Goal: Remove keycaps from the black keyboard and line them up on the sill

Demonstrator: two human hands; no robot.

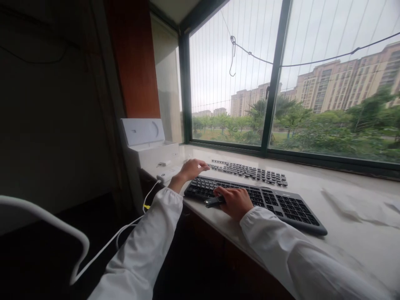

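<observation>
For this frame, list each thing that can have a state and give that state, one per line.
keyboard: flat on the sill, keys fitted as far as visible.
loose keycaps: laid out in rows behind the keyboard.
white box: lid open, raised upright.
dark tool: held in the right hand over the keys.
left hand: open, reaching toward the keycaps, holding nothing.
white cable: plugged into a small white device.

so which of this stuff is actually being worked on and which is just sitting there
In use:
- keyboard, under the right hand
- dark tool in that hand
- loose keycaps laid out in rows, left hand beside them

Lying about:
- open white box
- white cable
- small white device
</observation>
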